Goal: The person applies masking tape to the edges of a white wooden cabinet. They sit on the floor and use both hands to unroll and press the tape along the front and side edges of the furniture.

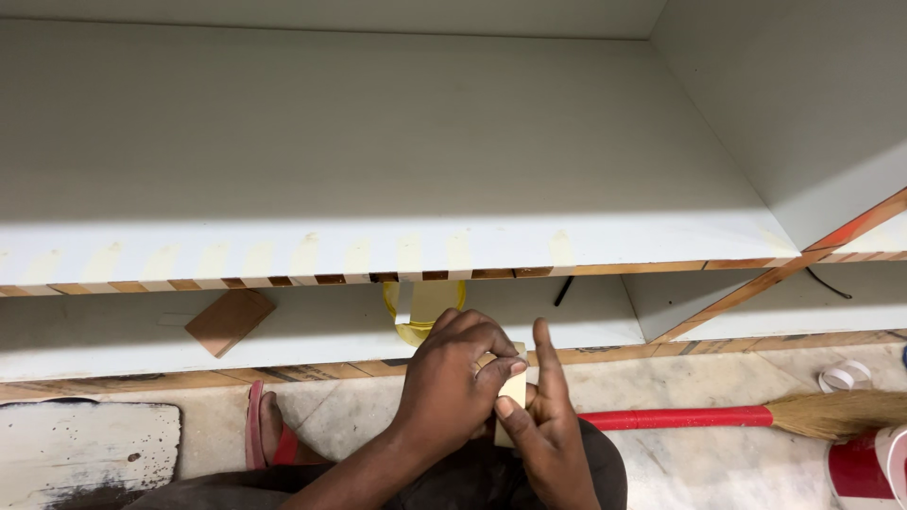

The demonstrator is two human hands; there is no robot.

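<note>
**Both hands working a small pale block in front of a white shelf**

The left hand (452,378) is curling over a small pale block (511,397), its fingers (491,364) bent down and pressing on the block's top edge. The right hand (543,430) is coming up from below, its thumb lying against the block's front face and its index finger pointing straight up beside it; the other fingers are closing behind the block, so both hands are gripping it together. The block is sitting low in the middle of the view, just in front of the lower shelf edge.

Just above the hands, a yellow loop of tape (422,312) is hanging from the striped front edge of the upper white shelf (378,142). A thin brown wooden square (230,321) is lying on the lower shelf to the left. A foot in a red sandal (267,430) is resting on the stone floor (359,416). To the right, a broom (756,416) with a red handle and straw bristles is lying across the floor, near a curled white strip (844,375).
</note>
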